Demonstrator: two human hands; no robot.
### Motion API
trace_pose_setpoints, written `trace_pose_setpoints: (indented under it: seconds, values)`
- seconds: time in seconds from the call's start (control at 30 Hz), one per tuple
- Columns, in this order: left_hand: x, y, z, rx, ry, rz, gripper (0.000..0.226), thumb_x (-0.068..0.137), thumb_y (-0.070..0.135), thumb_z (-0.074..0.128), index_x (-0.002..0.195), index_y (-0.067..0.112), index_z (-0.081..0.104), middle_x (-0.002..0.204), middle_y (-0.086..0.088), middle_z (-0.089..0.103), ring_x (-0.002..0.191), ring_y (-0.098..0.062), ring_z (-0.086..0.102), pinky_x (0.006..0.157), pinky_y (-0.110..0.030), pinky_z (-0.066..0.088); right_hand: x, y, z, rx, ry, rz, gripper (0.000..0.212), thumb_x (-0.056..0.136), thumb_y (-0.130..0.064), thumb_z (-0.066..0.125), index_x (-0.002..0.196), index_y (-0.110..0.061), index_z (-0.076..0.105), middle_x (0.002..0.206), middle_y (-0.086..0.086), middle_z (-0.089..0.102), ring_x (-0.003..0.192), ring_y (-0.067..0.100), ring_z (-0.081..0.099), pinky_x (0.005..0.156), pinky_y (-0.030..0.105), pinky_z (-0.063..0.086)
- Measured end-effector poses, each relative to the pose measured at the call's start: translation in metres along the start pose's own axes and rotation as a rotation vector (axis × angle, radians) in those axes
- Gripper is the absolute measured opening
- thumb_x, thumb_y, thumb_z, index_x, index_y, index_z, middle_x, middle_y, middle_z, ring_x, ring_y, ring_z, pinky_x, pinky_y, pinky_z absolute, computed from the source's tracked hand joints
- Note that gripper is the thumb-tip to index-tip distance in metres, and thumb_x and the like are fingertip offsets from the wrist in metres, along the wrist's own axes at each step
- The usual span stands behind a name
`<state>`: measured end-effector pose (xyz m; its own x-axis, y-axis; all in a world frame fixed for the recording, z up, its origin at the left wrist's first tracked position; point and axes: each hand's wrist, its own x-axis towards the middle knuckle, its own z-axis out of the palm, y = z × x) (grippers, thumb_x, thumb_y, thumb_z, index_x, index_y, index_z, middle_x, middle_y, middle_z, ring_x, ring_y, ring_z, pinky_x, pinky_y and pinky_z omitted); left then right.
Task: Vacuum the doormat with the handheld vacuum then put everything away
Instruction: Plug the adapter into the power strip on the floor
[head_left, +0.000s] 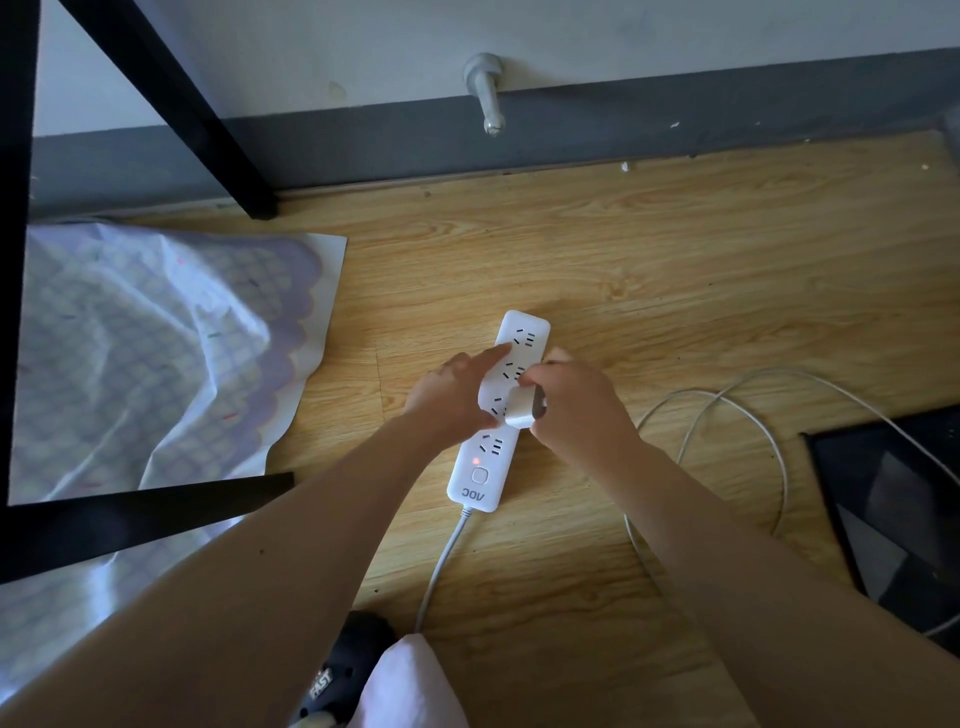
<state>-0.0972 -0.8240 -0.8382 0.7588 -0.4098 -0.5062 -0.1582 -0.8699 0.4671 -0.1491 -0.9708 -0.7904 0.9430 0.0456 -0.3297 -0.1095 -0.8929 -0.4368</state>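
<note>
Wooden floor (675, 260), dim, by a grey skirting. My right hand (576, 410) is clenched round the white plug (522, 413) at the middle sockets of the power strip (475, 483). My left hand (452, 395), at its 9 o'clock, presses the strip down with a straight forefinger. The strip's long axis runs from 6 to 12 o'clock, cord end toward me, so I judge the pull goes straight up. The doormat (156, 338) lies well off at 9 o'clock.
</note>
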Motion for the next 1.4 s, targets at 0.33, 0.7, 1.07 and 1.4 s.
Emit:
trace_pose_setpoints:
  seconds: [0.33, 0.7, 1.07, 1.4]
  values:
    - [0.002, -0.012, -0.007, -0.417, -0.047, -0.154, 0.064, 0.068, 0.008, 0.081, 0.125, 0.029, 0.061, 0.098, 0.008, 0.069, 0.091, -0.011, 0.067, 0.084, -0.027, 0.055, 0.009, -0.015, -0.006, 0.090, -0.044, 0.008, 0.030, 0.079, -0.010, 0.072, 0.109, -0.008, 0.068, 0.102, 0.002, 0.070, 0.092, 0.015, 0.063, 0.074, 0.023, 0.046]
    - [0.007, -0.015, -0.010, -0.561, -0.063, -0.267, 0.032, 0.067, 0.005, 0.078, 0.095, 0.020, 0.071, 0.068, 0.013, 0.057, 0.064, 0.000, 0.051, 0.057, -0.008, 0.040, 0.011, -0.010, 0.005, 0.111, -0.081, 0.017, 0.048, 0.072, -0.018, 0.079, 0.116, -0.013, 0.062, 0.109, -0.003, 0.059, 0.097, 0.016, 0.060, 0.076, 0.024, 0.043]
    - [0.018, 0.005, -0.024, -0.116, -0.156, -0.209, 0.042, 0.071, 0.015, 0.080, 0.109, 0.020, 0.062, 0.098, 0.002, 0.065, 0.092, -0.017, 0.061, 0.085, -0.032, 0.052, 0.013, -0.012, -0.004, -0.067, -0.154, 0.008, 0.050, 0.078, -0.029, 0.076, 0.122, -0.020, 0.054, 0.117, -0.003, 0.058, 0.107, 0.019, 0.058, 0.080, 0.030, 0.046]
    - [0.000, 0.030, -0.050, -0.028, 0.108, -0.244, 0.027, 0.087, 0.017, 0.056, 0.112, 0.025, 0.063, 0.102, 0.003, 0.069, 0.097, -0.020, 0.062, 0.078, -0.026, 0.045, 0.004, 0.003, -0.026, 0.173, -0.126, 0.119, 0.057, 0.091, -0.048, 0.057, 0.142, -0.025, 0.046, 0.141, -0.002, 0.051, 0.131, 0.019, 0.044, 0.101, 0.035, 0.040]
